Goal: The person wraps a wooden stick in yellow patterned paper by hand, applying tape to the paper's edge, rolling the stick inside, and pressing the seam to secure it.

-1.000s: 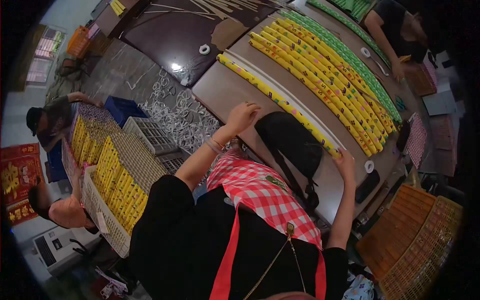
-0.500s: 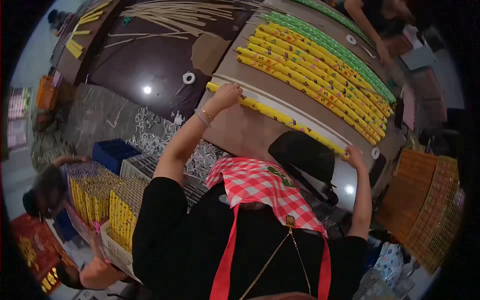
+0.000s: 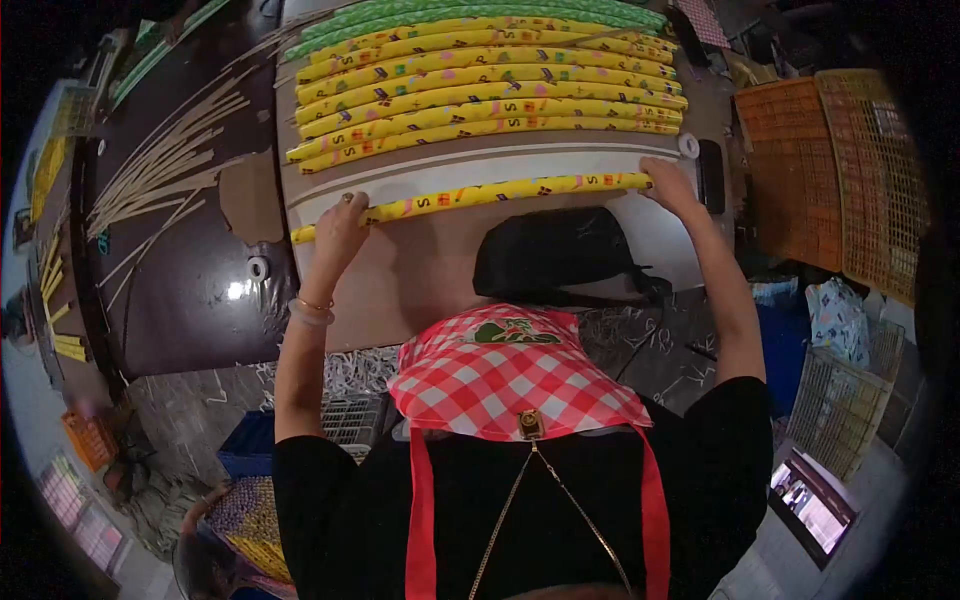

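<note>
A long yellow patterned paper roll [image 3: 480, 196] lies across the near part of the table. Close to its left end, my left hand [image 3: 343, 230] is closed round it, with a short length sticking out beyond. My right hand [image 3: 668, 187] grips the roll's right end. Just past the roll is a long white strip [image 3: 450, 167]. Several similar yellow rolls [image 3: 490, 95] lie side by side farther back, with green rolls [image 3: 480, 14] behind them. A black bag [image 3: 550, 250] rests on the table between my arms.
On the table's dark left part are thin sticks [image 3: 170, 160], a piece of brown cardboard [image 3: 252, 198] and a white tape roll [image 3: 258, 268]. Another tape roll [image 3: 688, 146] lies at the right. Orange crates [image 3: 790, 165] stand beyond the right edge.
The view has turned and shifted, so the table now appears nearly level. Both hands still hold the yellow roll. The co-workers at the left and upper right have mostly left the view.
</note>
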`<action>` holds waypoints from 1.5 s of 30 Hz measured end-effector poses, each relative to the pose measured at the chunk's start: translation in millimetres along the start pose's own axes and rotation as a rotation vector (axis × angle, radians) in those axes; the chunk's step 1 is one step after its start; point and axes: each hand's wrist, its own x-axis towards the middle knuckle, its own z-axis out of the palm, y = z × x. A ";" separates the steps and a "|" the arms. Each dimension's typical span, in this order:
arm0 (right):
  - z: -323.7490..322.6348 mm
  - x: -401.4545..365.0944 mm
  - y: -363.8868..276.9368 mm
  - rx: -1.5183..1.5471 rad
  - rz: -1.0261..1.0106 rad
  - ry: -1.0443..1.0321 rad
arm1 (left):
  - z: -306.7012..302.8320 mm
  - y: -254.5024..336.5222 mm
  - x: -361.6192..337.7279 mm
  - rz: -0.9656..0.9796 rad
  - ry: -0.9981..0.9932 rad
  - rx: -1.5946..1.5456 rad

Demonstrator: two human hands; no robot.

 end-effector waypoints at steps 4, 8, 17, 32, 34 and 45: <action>19.8 -3.8 10.5 0.100 -0.009 -0.001 | 4.9 6.8 -14.0 0.025 0.019 -0.024; 35.1 -0.5 27.8 0.126 0.001 -0.003 | 12.2 24.2 -19.3 -0.013 0.009 0.009; 51.8 -8.7 24.8 0.228 0.060 0.089 | 0.2 50.0 -32.8 -0.096 -0.034 0.083; 45.6 -39.6 14.1 0.258 0.195 0.300 | 7.2 61.5 -53.1 -0.063 0.085 0.157; 45.9 -42.9 15.3 0.308 0.161 0.355 | 6.4 62.7 -53.2 -0.057 0.075 0.165; 50.5 -50.0 17.3 0.417 0.141 0.432 | 0.7 70.0 -51.7 -0.209 0.064 0.114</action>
